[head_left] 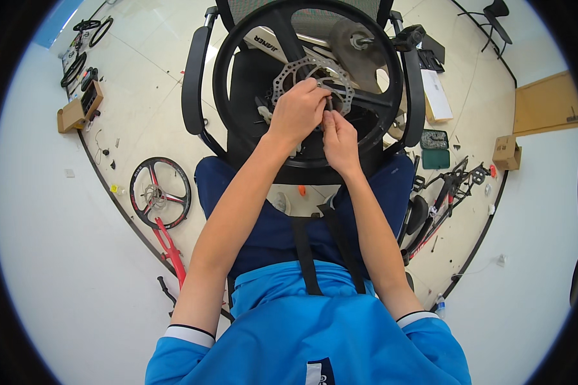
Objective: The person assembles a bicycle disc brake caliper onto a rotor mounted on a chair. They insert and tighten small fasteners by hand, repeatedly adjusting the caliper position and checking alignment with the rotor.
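Observation:
A black spoked bicycle wheel (pixel 223 77) rests on the seat of an office chair in front of me. A silver perforated brake disc (pixel 344 82) sits at its middle. Both hands meet over the disc's near right part. My left hand (pixel 295 110) is closed, its fingertips pinched together beside the disc; what they hold is hidden. Just to its right, my right hand (pixel 341 141) pinches a short grey rod-like piece (pixel 329 103) between thumb and finger. The fingers cover most of the wheel's hub.
The chair's armrests (pixel 194 90) flank the wheel. A white frame part (pixel 266 42) lies behind its spokes. On the floor are another wheel with red trim (pixel 187 192), a red fork (pixel 169 247), a bike frame (pixel 449 192), a green case (pixel 435 159) and cardboard boxes (pixel 507 153).

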`<state>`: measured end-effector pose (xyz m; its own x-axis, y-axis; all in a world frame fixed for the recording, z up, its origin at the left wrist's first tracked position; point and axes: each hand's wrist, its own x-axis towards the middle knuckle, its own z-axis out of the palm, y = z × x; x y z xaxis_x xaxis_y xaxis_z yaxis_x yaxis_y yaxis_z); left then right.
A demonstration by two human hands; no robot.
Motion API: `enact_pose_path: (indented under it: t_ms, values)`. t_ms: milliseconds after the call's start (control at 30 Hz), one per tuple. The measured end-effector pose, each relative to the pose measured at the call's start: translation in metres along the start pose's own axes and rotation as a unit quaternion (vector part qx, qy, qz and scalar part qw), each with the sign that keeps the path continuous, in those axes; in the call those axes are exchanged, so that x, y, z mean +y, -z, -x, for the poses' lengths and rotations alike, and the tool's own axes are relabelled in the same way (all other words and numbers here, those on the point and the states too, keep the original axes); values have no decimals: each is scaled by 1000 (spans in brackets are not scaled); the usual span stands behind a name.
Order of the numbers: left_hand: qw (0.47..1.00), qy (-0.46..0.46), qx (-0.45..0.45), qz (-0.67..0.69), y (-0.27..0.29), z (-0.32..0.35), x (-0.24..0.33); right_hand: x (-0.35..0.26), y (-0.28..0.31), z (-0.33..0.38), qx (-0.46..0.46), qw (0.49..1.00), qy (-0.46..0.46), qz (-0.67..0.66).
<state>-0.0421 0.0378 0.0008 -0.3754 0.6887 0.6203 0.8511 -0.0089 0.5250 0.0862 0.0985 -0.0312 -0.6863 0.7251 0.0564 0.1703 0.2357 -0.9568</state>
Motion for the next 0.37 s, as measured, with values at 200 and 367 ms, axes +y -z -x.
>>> enact_pose_path:
  t_ms: [200, 367]
  values:
    - [1000, -14, -11, -15, 3, -6, -4, -3, -8, -1, -76, 952, -121, -272]
    - [996, -28, -74, -35, 8, -14, -6, 7, -11, -4, -125, 884, -160, -421]
